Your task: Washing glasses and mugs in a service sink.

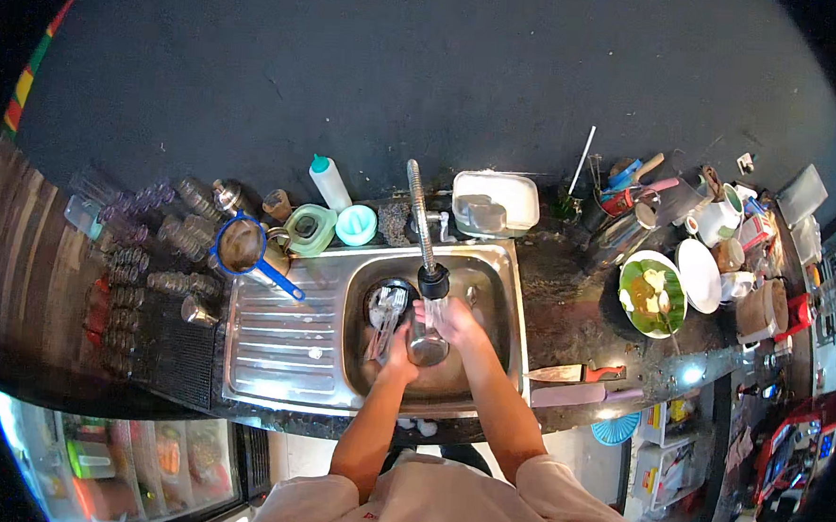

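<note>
Both hands are inside the steel sink basin (493,272). My left hand (397,356) is closed around a bunch of metal forks (391,304), tines pointing away from me. Beneath the forks lies a dark round dish (379,289), partly covered. Under the black faucet head (433,283) my right hand (449,321) is open, its fingers stretched to the left in what looks like running water. Between my hands is a roundish, shiny shape (428,348); I cannot tell whether it is a glass or the drain.
Left of the basin is a ribbed drainboard (286,349), with a blue-rimmed strainer (241,244) and several glasses (183,235). Behind stand a squeeze bottle (330,183) and a white tub (497,204). To the right are a knife (573,373) and a plate of food (652,297).
</note>
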`<state>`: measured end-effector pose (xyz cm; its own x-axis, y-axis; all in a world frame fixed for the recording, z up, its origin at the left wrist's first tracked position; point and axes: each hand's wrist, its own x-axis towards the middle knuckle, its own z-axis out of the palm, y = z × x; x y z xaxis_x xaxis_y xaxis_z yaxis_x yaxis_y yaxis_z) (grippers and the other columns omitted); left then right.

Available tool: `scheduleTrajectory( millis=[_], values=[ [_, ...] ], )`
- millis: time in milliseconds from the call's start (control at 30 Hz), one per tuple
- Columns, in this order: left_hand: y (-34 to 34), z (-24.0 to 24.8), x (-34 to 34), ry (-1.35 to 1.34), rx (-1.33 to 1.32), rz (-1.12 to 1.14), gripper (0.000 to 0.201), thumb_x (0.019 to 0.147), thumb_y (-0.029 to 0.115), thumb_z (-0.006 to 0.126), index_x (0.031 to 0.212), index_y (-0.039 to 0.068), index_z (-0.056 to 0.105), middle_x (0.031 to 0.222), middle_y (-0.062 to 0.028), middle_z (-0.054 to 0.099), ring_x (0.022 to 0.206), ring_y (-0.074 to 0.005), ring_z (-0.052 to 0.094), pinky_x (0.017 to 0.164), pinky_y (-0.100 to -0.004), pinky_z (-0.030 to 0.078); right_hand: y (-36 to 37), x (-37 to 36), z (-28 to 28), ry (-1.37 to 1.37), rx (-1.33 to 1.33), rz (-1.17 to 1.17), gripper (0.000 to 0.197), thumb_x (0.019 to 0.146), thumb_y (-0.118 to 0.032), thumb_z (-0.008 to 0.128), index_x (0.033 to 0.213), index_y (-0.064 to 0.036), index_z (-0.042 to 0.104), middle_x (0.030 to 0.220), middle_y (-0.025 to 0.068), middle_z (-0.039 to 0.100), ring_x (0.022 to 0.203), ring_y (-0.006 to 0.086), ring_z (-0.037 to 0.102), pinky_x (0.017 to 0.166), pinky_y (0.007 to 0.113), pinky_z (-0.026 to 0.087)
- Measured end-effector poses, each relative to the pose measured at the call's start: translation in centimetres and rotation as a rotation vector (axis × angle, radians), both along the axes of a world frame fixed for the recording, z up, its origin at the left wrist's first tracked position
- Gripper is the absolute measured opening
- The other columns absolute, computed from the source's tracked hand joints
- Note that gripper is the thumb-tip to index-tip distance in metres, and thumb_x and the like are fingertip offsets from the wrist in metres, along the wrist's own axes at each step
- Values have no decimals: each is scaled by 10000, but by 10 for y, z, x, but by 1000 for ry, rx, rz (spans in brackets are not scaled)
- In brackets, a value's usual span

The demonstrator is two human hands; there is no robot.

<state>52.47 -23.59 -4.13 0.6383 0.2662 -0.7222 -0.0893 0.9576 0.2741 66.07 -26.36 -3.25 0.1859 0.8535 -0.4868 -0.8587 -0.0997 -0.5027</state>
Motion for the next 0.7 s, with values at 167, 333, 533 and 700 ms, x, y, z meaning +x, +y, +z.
scheduleTrajectory(
  millis=[167, 333, 533, 700],
  values=[
    [17, -42, 8, 165, 550, 189, 428, 726, 323, 635, 1044, 62, 519, 960, -85, 585, 761, -172, 600, 573, -287, 493, -1, 11, -29, -182, -73, -95, 203, 834, -144, 449, 908, 11, 558, 827, 109, 592, 715, 210, 568, 655, 359, 475],
    [-8, 46, 58, 334, 438, -287, 541, 733, 427, 598, 1124, 71, 484, 1085, -135, 526, 981, -283, 519, 809, -479, 421, -63, 48, 17, -107, -21, -153, 178, 796, -143, 530, 900, -7, 577, 778, 60, 586, 707, 141, 521, 608, 290, 408],
    [-6, 11, 36, -266, -172, -1, 545, 812, 546, 324, 1170, 163, 473, 1142, -89, 510, 1068, -319, 464, 879, -533, 357, -40, 22, -28, -292, -118, -58, 185, 814, -275, 535, 910, -127, 593, 761, -22, 606, 665, 83, 557, 518, 282, 431],
    [26, -12, -8, 163, 297, 10, 494, 857, 471, 281, 1153, 136, 490, 1177, -89, 508, 1106, -282, 462, 921, -521, 331, -12, -21, -28, -2, -113, 178, 423, 851, -488, 397, 1012, -130, 556, 835, -2, 623, 715, 165, 596, 541, 343, 480]
  ],
)
